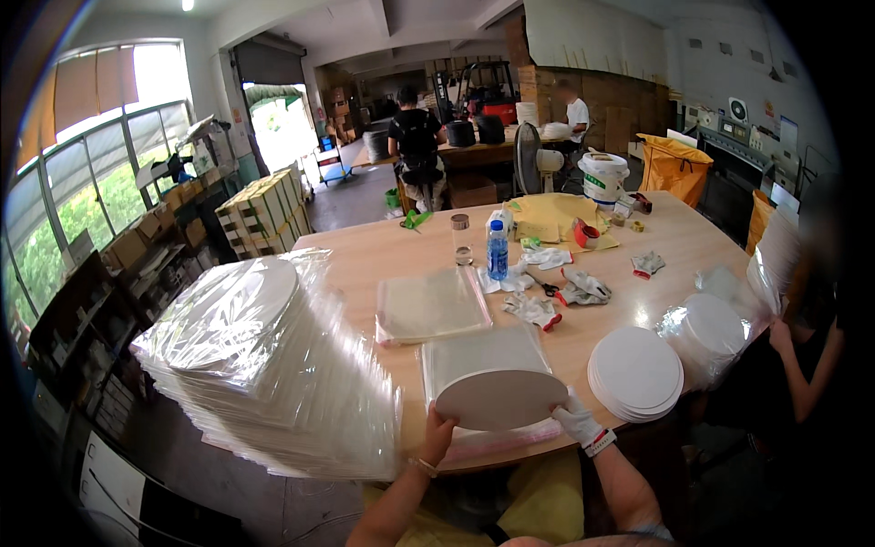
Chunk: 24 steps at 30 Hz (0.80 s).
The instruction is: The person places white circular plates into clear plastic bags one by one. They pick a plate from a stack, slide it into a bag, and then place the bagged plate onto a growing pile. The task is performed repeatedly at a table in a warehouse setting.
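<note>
A flat white round disc [499, 401] is held tilted between my two hands, in front of me at the table's near edge. My bare left hand [437, 438] grips its left rim. On the right rim is my right hand [578, 421], in a white glove, with its fingers closed on the disc. Under and behind the disc lies a stack of clear plastic bags [481, 345], partly hidden by it. Farther back is a second bag stack [428, 305]. A stack of white discs [635, 369] stands to the right of my right hand.
At left a tall leaning pile of bagged discs [246, 319] shines. More bagged discs [713, 324] lie at right, beside another person's arm [791, 360]. Beyond the bags are a water bottle [497, 252], a lidded cup [462, 242], gloves [583, 288], a tape dispenser [586, 234] and a bucket [604, 178].
</note>
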Motion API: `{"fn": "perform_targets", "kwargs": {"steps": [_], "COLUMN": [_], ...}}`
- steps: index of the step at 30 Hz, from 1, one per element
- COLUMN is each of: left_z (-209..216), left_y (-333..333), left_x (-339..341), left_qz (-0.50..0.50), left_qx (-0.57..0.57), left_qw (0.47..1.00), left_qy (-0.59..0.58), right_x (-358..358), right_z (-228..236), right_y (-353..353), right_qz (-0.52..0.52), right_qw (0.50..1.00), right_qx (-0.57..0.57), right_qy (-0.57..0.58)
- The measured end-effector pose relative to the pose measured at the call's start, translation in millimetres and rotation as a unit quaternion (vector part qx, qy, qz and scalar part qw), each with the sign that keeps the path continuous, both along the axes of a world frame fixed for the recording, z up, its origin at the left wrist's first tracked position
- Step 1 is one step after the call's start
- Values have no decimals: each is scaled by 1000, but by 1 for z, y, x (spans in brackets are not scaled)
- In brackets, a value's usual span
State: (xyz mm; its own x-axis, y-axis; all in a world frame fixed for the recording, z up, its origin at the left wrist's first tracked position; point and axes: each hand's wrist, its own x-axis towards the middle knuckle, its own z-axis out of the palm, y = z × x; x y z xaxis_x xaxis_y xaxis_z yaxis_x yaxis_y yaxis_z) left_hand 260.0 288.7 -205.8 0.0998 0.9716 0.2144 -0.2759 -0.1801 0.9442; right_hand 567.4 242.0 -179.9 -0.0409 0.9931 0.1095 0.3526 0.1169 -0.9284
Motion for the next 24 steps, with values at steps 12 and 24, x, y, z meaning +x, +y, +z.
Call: {"fn": "perform_targets", "kwargs": {"steps": [12, 24], "left_z": [11, -23], "left_y": [-1, 33], "left_x": [20, 22], "left_qz": [45, -62], "left_qx": [193, 258], "left_qw": [883, 715], "left_qy": [426, 647], "right_x": [47, -9], "right_z": [3, 10], "right_y": [-89, -166], "right_qz": [-158, -85], "right_qw": [983, 879], "right_qx": [69, -256], "right_qy": [55, 392]}}
